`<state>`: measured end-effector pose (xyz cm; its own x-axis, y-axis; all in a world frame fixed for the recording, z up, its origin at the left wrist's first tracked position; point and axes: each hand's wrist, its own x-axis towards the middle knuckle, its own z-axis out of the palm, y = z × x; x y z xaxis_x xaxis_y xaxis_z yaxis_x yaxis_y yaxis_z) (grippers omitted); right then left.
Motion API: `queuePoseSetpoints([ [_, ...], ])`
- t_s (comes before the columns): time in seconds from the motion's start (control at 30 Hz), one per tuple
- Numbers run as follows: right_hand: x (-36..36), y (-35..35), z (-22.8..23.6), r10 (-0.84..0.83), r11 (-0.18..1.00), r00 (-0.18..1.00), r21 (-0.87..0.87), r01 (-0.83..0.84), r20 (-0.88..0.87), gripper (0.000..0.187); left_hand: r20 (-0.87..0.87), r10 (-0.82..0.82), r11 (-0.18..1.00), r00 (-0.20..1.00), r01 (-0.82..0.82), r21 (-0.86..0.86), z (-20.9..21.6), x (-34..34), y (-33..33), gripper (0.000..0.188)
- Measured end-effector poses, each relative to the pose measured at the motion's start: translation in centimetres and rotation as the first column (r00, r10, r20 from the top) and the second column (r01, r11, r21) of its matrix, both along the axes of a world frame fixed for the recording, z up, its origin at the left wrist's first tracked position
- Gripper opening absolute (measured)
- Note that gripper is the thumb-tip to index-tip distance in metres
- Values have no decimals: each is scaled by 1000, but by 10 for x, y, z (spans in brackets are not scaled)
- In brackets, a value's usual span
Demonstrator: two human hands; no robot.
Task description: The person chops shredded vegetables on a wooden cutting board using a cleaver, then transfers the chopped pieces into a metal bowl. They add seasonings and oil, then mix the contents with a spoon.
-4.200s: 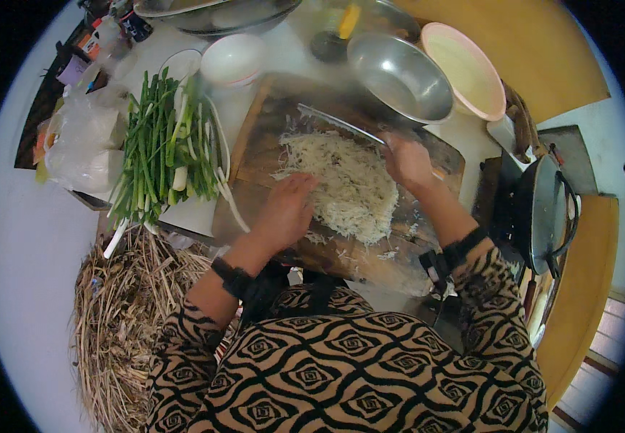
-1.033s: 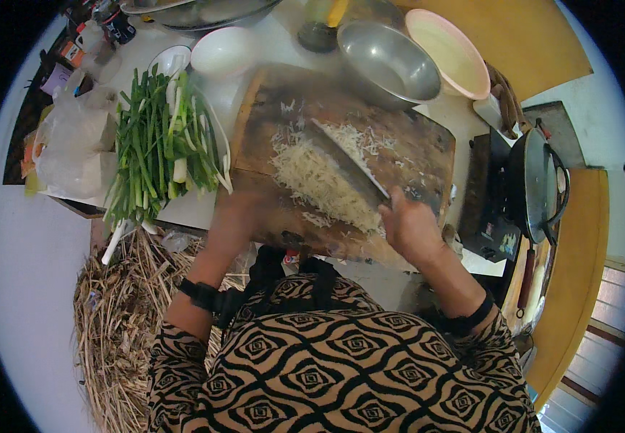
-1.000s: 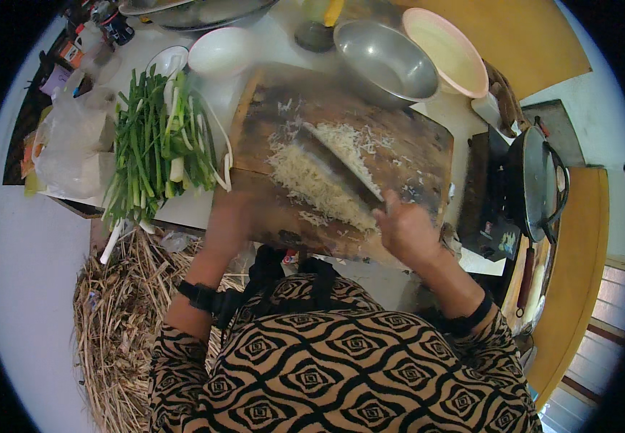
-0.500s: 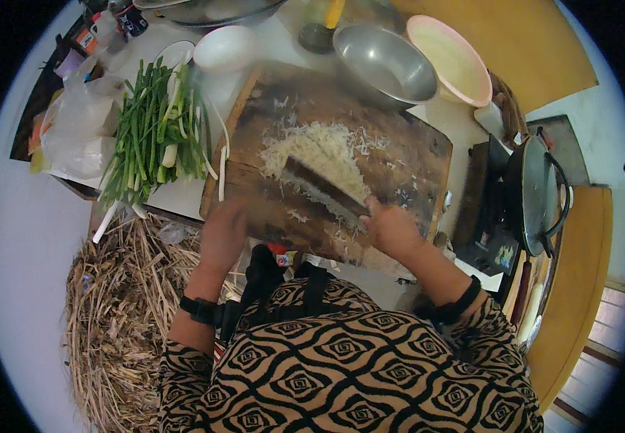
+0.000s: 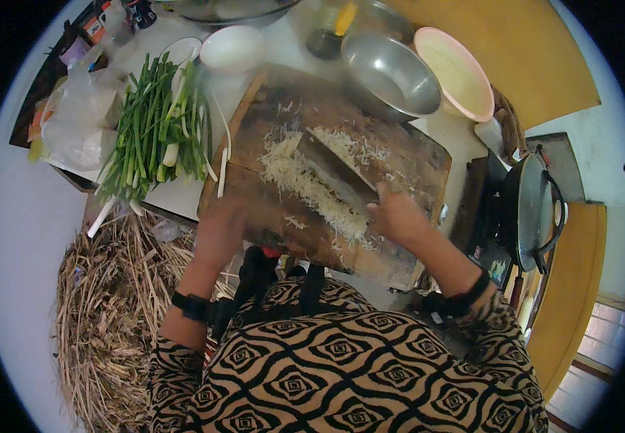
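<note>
A wooden chopping board (image 5: 413, 155) lies before me with a heap of pale, finely shredded food (image 5: 312, 195) across its middle; its exact kind does not show. My right hand (image 5: 399, 216) is closed round the handle of a cleaver (image 5: 335, 167). The dark, broad blade slants up to the left, over the far side of the heap. At the board's near left corner is my left hand (image 5: 220, 225), seemingly touching the edge. Its fingers are blurred, so their shape is unclear. Loose shreds lie scattered about the board.
Left of the board lies a bunch of green onions (image 5: 157, 133), beside a clear plastic bag (image 5: 78, 126). Behind stand a white bowl (image 5: 232, 47), a steel bowl (image 5: 392, 76) and a pink-rimmed basin (image 5: 457, 72). A lidded pan (image 5: 532, 209) sits right. Dry straw (image 5: 125, 310) fills the lower left.
The cleaver has moved up and right, from the near side of the shreds across to their far side. The heap now looks longer and narrower. My left hand stays near the corner.
</note>
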<state>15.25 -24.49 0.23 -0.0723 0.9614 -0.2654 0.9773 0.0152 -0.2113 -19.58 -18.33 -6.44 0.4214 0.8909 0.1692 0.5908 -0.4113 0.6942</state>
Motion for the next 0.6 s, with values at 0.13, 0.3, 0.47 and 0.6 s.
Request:
queuePoseSetpoints([
  [0.13, 8, -2, -1, -16, 993, 1000, -119, 19, 27, 39, -67, 11, 996, 998, -17, -90, 1, 2, 5, 20],
  [0.3, 7, -14, -19, -104, 991, 994, -82, 102, -29, 38, -110, -155, 977, 982, 169, 132, 2, 32, -8, 19],
  [0.47, 28, -35, -6, -378, 922, 862, -52, 384, -336, 38, -108, -390, 901, 915, 403, 160, 9, 55, -3, 20],
  [0.6, 35, -69, -10, -656, 683, 363, -315, 659, -662, 33, -35, -396, 905, 918, 396, 156, 3, 67, 8, 19],
])
